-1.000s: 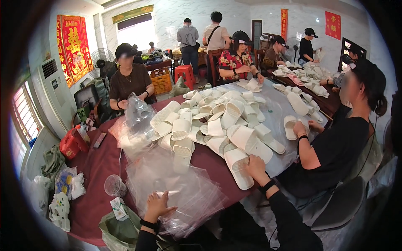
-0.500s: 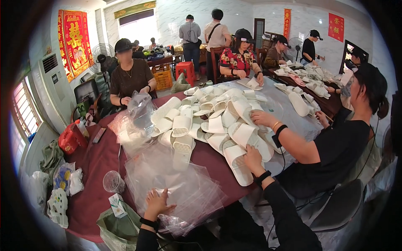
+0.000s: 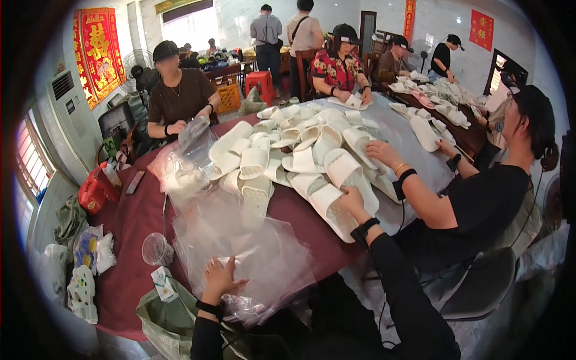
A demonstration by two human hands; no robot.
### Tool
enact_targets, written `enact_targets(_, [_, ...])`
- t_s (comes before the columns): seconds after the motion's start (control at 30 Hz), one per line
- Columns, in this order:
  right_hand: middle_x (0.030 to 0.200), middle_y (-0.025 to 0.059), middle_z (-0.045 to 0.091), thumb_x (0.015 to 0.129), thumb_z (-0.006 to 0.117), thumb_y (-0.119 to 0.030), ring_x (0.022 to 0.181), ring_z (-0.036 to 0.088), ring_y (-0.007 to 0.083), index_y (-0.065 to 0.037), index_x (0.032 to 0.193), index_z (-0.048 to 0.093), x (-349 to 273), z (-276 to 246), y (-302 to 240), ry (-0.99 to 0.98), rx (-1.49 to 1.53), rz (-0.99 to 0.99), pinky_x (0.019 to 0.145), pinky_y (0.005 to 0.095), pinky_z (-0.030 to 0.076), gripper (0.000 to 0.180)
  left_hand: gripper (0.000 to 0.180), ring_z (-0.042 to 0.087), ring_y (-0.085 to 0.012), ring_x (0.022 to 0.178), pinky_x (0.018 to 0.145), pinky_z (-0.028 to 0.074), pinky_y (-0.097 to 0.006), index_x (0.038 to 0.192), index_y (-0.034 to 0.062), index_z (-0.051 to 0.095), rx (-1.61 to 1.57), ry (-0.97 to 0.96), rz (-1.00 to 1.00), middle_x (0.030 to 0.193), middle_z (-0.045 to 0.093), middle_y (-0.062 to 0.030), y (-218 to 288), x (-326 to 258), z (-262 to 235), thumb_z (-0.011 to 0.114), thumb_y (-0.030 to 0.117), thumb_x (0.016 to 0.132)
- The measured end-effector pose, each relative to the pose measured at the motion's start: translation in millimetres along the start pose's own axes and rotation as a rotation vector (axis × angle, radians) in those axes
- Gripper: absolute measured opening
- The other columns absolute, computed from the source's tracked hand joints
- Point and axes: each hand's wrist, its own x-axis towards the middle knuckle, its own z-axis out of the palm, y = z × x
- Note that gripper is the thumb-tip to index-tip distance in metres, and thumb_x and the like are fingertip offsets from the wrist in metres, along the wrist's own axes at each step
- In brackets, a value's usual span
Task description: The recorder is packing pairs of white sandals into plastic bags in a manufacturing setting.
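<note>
My left hand (image 3: pixel 221 278) lies with spread fingers on a fanned stack of clear plastic bags (image 3: pixel 264 246) at the table's near edge. To its right, my right hand (image 3: pixel 354 203) reaches forward, fingers bent at the side edge of a white slipper (image 3: pixel 333 210). It appears to grip that slipper; the fingertips are partly hidden. Another white slipper (image 3: pixel 346 169) lies directly beyond my fingers. Behind them a large heap of white slippers (image 3: pixel 300 138) spreads across the table's middle.
The table has a dark red cloth (image 3: pixel 135 246). A clear plastic tub (image 3: pixel 157 249) and a small white box (image 3: pixel 163 283) sit left of the bags. Co-workers sit around the table; one at the right has a hand (image 3: pixel 384 153) at the heap. A dark chair (image 3: pixel 483 288) stands at my right.
The view has shifted slightly, so most things sit higher in it. The co-worker across at the left has moved the clear bag. Both my hands keep nearly the same places.
</note>
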Motion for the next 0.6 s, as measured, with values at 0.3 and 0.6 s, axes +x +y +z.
enact_targets(0.3, [0.092, 0.0159, 0.059, 0.074, 0.058, -0.013, 0.085, 0.059, 0.033, -0.009, 0.099, 0.07, -6.3, 4.1, 19.4, 0.179, 0.035, -0.071, 0.076, 0.0371, 0.046, 0.028, 0.093, 0.021, -0.0555, 0.127, 0.097, 0.024, -0.066, 0.142, 0.0284, 0.027, 0.006, -0.028, -0.004, 0.142, 0.019, -0.0334, 4.1, 2.3, -5.3, 0.066, 0.064, 0.067])
enact_targets(0.6, [0.09, 0.0137, 0.058, 0.075, 0.053, 0.0, 0.082, 0.058, 0.0267, 0.002, 0.093, 0.065, -36.1, -8.7, 2.1, 0.331, 0.182, -0.193, 0.072, 0.0336, 0.045, 0.022, 0.093, 0.019, -0.0557, 0.129, 0.099, 0.022, -0.066, 0.143, 0.0281, 0.025, -0.007, -0.054, -0.022, 0.143, 0.017, -0.034, 8.4, -1.9, -10.6, 0.066, 0.063, 0.067])
